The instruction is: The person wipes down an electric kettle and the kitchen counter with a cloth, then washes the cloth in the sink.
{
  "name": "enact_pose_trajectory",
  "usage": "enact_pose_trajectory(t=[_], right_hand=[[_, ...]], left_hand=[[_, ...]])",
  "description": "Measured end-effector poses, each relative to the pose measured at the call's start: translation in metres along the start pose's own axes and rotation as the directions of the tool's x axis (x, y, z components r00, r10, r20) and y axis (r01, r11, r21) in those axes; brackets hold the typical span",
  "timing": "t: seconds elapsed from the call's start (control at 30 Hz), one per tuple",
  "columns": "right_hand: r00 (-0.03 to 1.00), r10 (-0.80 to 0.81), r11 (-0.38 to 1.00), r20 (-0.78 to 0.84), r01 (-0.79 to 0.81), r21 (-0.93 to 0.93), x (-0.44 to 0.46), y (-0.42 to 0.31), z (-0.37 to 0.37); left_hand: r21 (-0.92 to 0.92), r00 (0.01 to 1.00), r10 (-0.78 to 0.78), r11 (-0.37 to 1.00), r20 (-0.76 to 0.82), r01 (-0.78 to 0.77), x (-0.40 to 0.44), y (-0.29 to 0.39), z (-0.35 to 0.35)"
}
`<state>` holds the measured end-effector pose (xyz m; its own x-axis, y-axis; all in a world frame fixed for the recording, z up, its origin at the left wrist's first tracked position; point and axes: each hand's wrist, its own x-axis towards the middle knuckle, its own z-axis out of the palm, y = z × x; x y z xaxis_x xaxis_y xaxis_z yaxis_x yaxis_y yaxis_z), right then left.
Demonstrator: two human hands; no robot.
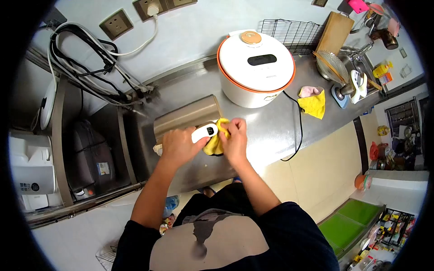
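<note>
My left hand (179, 145) is closed round a white handheld device (203, 132) with a dark square opening at its end. Beside it, my right hand (236, 140) pinches a yellow cloth (214, 145), which lies against the end of the device. Both hands are over the metal counter, close together. Just behind them is a brownish metallic box-shaped object (187, 116), partly hidden by my left hand and the device.
A white rice cooker (257, 67) with an orange rim stands behind my right hand. Its black cable (301, 135) runs along the counter (266, 122). Farther right are another yellow cloth (313, 103), a strainer (332, 67) and a sink. Bundled cables hang at left.
</note>
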<state>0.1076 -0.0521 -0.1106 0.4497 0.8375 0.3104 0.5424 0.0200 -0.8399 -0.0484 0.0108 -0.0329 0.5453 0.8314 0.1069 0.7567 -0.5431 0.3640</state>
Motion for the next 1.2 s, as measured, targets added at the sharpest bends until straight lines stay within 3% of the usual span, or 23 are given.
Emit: enact_pose_trajectory(t=[0.1, 0.17, 0.2, 0.27, 0.4, 0.6, 0.83, 0.9, 0.93, 0.97, 1.03, 1.1, 1.2], right_hand=[[0.999, 0.02, 1.0, 0.035, -0.021, 0.018, -0.062, 0.035, 0.015], [0.96, 0.114, 0.99, 0.257, -0.131, 0.049, -0.096, 0.066, 0.03], [0.958, 0.119, 0.989, 0.261, -0.138, 0.054, -0.091, 0.065, 0.027], [0.975, 0.09, 0.974, 0.205, -0.129, 0.184, -0.069, 0.051, 0.0], [0.998, -0.062, 0.989, -0.011, 0.063, 0.136, -0.013, 0.026, -0.026], [0.992, -0.124, 0.988, 0.018, 0.121, 0.093, 0.007, 0.024, -0.008], [0.999, -0.04, 0.983, 0.032, 0.033, 0.18, 0.015, 0.018, -0.001], [0.983, -0.171, 0.981, -0.068, 0.177, 0.082, 0.025, 0.02, 0.002], [0.983, -0.17, 0.981, -0.063, 0.175, 0.084, 0.034, 0.017, 0.001], [0.991, -0.132, 0.985, 0.001, 0.131, 0.11, 0.045, 0.014, 0.001], [0.988, -0.081, 0.987, 0.132, 0.06, 0.152, 0.061, 0.007, -0.003], [0.979, -0.085, 0.988, 0.184, 0.059, 0.143, 0.069, 0.004, -0.011], [0.963, -0.089, 0.985, 0.256, 0.047, 0.167, 0.06, 0.004, -0.02]], left_hand=[[0.075, 0.998, -0.047, 0.996, -0.05, 0.051, 0.008, 0.001, 0.007], [0.071, 0.999, -0.043, 0.996, -0.028, 0.045, 0.011, 0.003, 0.007], [0.069, 0.998, -0.062, 0.996, 0.004, 0.061, 0.008, 0.002, 0.006], [0.07, 0.997, -0.074, 0.995, 0.029, 0.072, 0.0, 0.002, 0.005], [0.066, 0.997, -0.074, 0.995, 0.02, 0.073, 0.006, 0.009, 0.001], [0.056, 1.0, -0.005, 0.998, -0.001, 0.005, 0.0, 0.007, 0.004], [0.052, 0.999, 0.038, 0.998, 0.0, -0.038, -0.001, -0.003, 0.005], [0.045, 0.999, 0.03, 0.999, 0.014, -0.03, -0.004, -0.001, 0.009], [0.033, 0.997, 0.082, 0.996, 0.0, -0.082, -0.008, 0.002, 0.012], [0.025, 0.991, 0.133, 0.991, -0.014, -0.133, -0.011, 0.004, 0.013], [0.049, 0.997, 0.074, 0.996, 0.002, -0.074, -0.014, 0.013, 0.011], [0.071, 1.0, 0.009, 0.997, 0.009, -0.01, -0.012, 0.02, 0.011], [0.07, 0.998, 0.035, 0.997, -0.048, -0.031, -0.018, 0.022, 0.017]])
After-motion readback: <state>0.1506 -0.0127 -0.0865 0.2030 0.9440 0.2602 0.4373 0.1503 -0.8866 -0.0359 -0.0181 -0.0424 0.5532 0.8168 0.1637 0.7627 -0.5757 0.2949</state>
